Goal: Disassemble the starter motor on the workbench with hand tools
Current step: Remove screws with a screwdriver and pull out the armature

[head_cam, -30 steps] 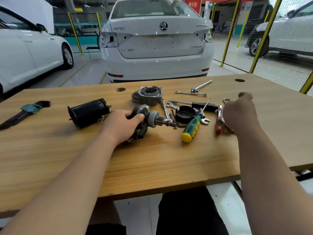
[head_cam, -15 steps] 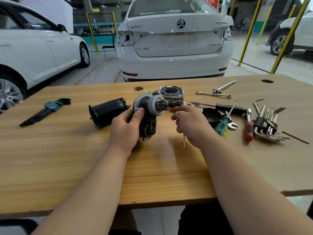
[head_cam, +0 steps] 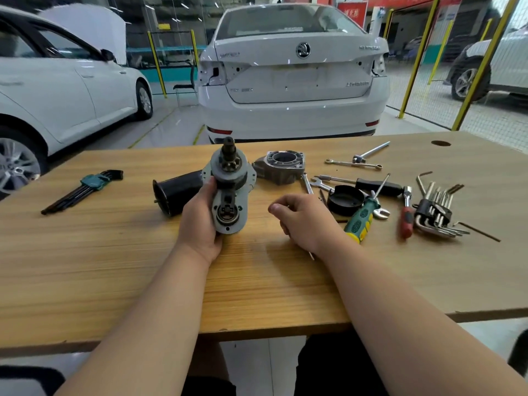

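Observation:
My left hand (head_cam: 200, 224) grips the grey starter drive assembly (head_cam: 228, 190) and holds it upright above the workbench (head_cam: 114, 267), pinion shaft pointing up and open lower bore facing me. My right hand (head_cam: 303, 221) hovers just right of it with fingers curled; a thin metal rod (head_cam: 311, 255) pokes out below its wrist. The black motor casing (head_cam: 177, 187) lies behind my left hand. The aluminium nose housing (head_cam: 281, 165) sits further back, and a black end cap (head_cam: 344, 200) lies to the right.
Right of my hands lie a green-yellow screwdriver (head_cam: 361, 221), a red-handled tool (head_cam: 405, 221), a black-handled screwdriver (head_cam: 374, 184), a hex key set (head_cam: 434, 215) and wrenches (head_cam: 354, 164). Another hex key set (head_cam: 85, 187) lies at the far left. A white car (head_cam: 291, 75) stands behind the bench.
My left hand lifted the drive assembly and turned it upright. My right hand came back from the tools on the right, touched the pinion end, then dropped away to the right.

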`<state>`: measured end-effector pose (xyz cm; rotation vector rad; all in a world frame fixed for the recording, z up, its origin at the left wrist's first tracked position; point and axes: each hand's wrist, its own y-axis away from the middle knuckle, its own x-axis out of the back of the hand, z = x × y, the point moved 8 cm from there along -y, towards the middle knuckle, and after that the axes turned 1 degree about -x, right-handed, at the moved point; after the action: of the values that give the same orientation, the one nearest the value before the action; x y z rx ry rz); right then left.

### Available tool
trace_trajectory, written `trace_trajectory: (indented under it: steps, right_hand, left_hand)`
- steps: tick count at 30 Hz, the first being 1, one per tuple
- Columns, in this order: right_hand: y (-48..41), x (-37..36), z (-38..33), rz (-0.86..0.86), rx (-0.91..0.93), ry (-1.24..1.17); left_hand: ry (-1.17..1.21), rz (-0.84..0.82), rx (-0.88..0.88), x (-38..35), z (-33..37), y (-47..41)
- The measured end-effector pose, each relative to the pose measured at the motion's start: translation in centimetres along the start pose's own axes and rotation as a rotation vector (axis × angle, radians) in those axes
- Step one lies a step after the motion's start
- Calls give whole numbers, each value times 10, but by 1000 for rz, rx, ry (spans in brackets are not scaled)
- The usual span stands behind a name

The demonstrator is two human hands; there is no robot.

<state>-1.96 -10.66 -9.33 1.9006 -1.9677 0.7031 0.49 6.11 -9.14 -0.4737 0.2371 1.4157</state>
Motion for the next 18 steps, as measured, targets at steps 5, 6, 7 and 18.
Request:
trace_trajectory:
  steps: [5, 6, 7, 18]
  right_hand:
    - [1, -2, -2, -33, -3, 39]
    - [2, -3, -3, -47, 0, 57]
    - [3, -4, -5, -55, 20, 78]
    - [16, 9, -29, 79, 211, -166]
  left_hand:
    - [1, 2, 11, 2, -2, -2]
    - [-12, 5, 10, 2, -3, -2]
    - [-25, 15, 10, 2, -3, -2]
    - [-136, 108, -24, 0, -3, 2]
